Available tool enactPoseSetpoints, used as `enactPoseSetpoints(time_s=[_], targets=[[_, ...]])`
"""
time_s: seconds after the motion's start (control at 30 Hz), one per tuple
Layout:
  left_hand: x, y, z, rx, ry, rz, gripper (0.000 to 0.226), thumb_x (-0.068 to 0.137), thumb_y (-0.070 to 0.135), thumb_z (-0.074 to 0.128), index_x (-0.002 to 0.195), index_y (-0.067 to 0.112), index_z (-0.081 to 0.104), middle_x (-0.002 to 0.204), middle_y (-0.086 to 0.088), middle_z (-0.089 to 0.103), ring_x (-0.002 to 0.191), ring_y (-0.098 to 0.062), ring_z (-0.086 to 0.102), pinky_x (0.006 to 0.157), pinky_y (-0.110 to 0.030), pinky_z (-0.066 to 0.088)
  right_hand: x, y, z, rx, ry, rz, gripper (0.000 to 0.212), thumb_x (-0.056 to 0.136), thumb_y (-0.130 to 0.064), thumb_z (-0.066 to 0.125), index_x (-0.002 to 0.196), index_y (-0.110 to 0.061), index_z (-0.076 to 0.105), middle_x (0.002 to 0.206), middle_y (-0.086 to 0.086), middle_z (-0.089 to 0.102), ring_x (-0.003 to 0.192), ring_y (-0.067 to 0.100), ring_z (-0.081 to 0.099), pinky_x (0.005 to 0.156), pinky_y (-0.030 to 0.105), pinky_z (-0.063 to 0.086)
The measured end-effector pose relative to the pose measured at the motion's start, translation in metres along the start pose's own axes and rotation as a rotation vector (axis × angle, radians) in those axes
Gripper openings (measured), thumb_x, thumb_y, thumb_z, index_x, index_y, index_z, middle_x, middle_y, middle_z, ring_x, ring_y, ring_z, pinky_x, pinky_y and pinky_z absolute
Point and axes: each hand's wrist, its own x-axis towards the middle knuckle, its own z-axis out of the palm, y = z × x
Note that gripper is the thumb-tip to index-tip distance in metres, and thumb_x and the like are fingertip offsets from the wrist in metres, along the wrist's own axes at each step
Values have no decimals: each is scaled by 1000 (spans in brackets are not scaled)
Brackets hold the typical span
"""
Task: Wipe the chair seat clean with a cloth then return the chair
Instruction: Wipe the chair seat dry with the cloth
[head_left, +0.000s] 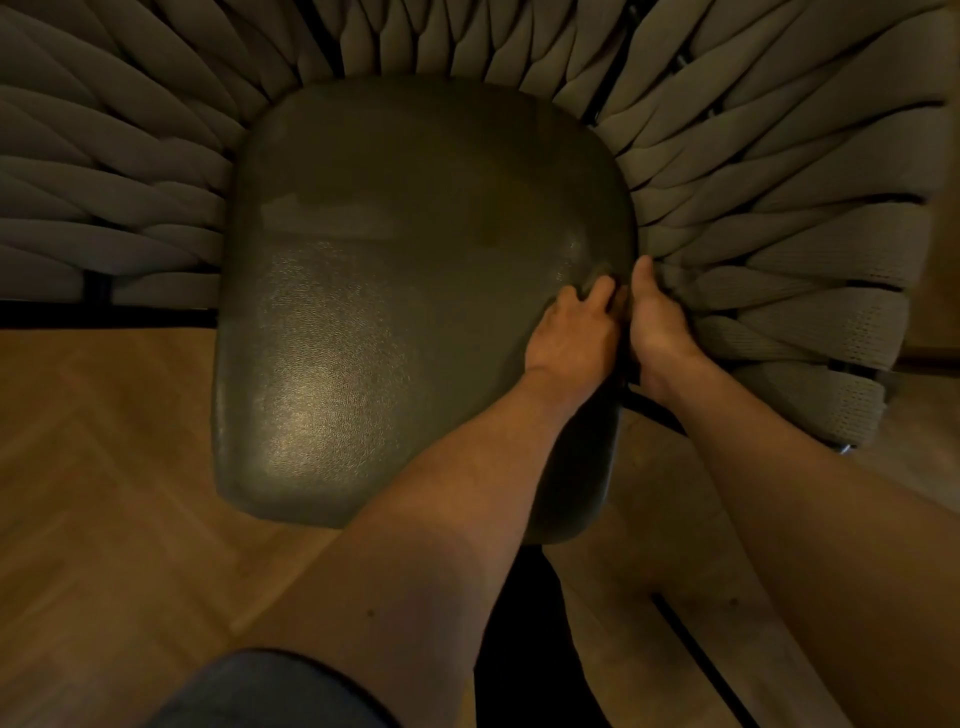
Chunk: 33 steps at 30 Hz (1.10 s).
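Seen from above, near to far: a blue-grey sleeve at the bottom edge, then two bare forearms reaching forward across a herringbone wood floor. A dark strip on the floor between the arms, running toward the lower right.

Beyond the forearms, the chair seat, dark, pebbled and glossy, with a sheen of light on its near left part and duller, smeared-looking patches farther back. Seat square to the camera, its near edge hanging over the floor.

Both hands together at the seat's right edge. Left hand resting on the seat surface, fingers curled down at the rim; whether anything is pinched beneath them cannot be told. Right hand just beside it, touching or nearly so, thumb pointing away, fingers tucked down into the gap between seat and woven side; closed or gripping cannot be told. No cloth identifiable in either hand.

Farthest back, the chair's woven backrest and sides of thick grey-beige padded bands, fanning round the seat on three sides, with black frame bars showing at left.
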Motion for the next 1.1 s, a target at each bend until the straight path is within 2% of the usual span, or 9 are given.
enactPoseSetpoints(time_s=[0.07, 0.13, 0.23, 0.4, 0.67, 0.87, 1.1], targets=[[-1, -10, -2, 67, 5, 32, 51, 97, 18, 44, 147, 18, 32, 141, -5, 30, 107, -33, 44, 89, -42, 46, 1, -3, 1, -98, 92, -64, 65, 94, -67, 42, 132, -19, 64, 128, 5, 67, 116, 26, 63, 104, 47, 51], [-4, -21, -6, 112, 18, 35, 53, 97, 19, 44, 148, 19, 30, 140, -5, 31, 106, -33, 44, 88, -41, 45, 2, -8, 3, -205, 207, -210, 51, 97, -52, 54, 133, -16, 60, 129, 7, 66, 118, 28, 62, 104, 46, 51], [-9, -42, -15, 181, 14, 10, 56, 98, 19, 42, 151, 18, 25, 142, -7, 29, 108, -34, 43, 90, -42, 44, 5, -16, 8, -332, 226, -319, 59, 91, -44, 66, 141, -15, 53, 139, 8, 61, 129, 30, 56, 108, 45, 48], [-24, -93, -32, 246, 55, -102, 61, 96, 13, 41, 153, 22, 21, 141, -8, 29, 108, -34, 43, 90, -40, 45, 15, -22, 18, -419, 138, -258, 73, 88, -44, 74, 146, -11, 46, 147, 11, 54, 135, 34, 50, 113, 44, 44], [-53, -179, -63, 288, 106, -303, 67, 91, 5, 45, 152, 23, 26, 138, -12, 34, 105, -37, 45, 90, -42, 46, 26, -27, 29, -480, 166, -227, 89, 79, -50, 82, 150, -12, 43, 150, 10, 51, 138, 33, 48, 112, 45, 44], [-73, -232, -84, 287, 133, -431, 68, 90, 5, 51, 152, 22, 29, 141, -16, 34, 113, -41, 42, 98, -44, 39, 32, -28, 30, -494, 178, -215, 90, 75, -49, 85, 148, -13, 46, 145, 10, 56, 134, 31, 53, 110, 44, 47], [-90, -285, -95, 303, 217, -525, 68, 83, 2, 50, 147, 22, 37, 133, -18, 39, 106, -41, 49, 92, -48, 45, 35, -28, 30, -492, 192, -190, 90, 75, -47, 87, 145, -6, 48, 145, 13, 57, 134, 32, 53, 111, 42, 46]])
